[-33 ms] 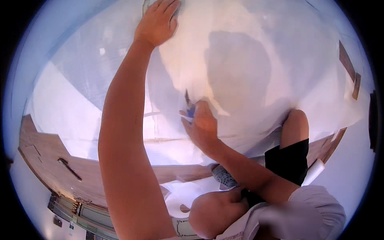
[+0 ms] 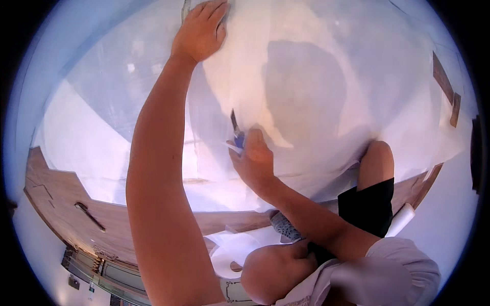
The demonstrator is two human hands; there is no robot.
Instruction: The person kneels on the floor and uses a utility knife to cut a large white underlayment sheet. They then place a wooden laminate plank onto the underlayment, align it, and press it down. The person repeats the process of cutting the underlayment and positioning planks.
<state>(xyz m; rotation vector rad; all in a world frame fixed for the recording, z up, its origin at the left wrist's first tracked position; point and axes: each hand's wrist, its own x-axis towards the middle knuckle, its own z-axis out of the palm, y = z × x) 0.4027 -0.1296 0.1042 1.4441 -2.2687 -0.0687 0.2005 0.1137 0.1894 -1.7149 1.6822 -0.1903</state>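
Note:
A utility knife (image 2: 238, 136) with a blue handle and dark pointed blade is gripped in my right hand (image 2: 254, 159), over a broad pale sheet (image 2: 214, 171) spread on the floor. The blade points away from me, and a small white strip or flap shows beside the handle. Farther off, at the top edge, my left hand (image 2: 200, 33) lies with its fingers stretched out on the sheet. A pale greenish edge of some thing (image 2: 186, 9) peeks out beside those fingers; its kind is hidden.
Wood plank flooring (image 2: 56, 183) borders the sheet. A dark hammer-like tool (image 2: 90, 215) lies on it at left. A white roll (image 2: 223, 265) rests by my knee, another (image 2: 402, 219) at right. Narrow brown plank pieces (image 2: 443, 76) lie far right. My bent knee (image 2: 376, 163) overlaps the sheet.
My right hand has shifted slightly left with the knife, whose blade now tips a little farther left and away. My left hand stays in nearly the same place.

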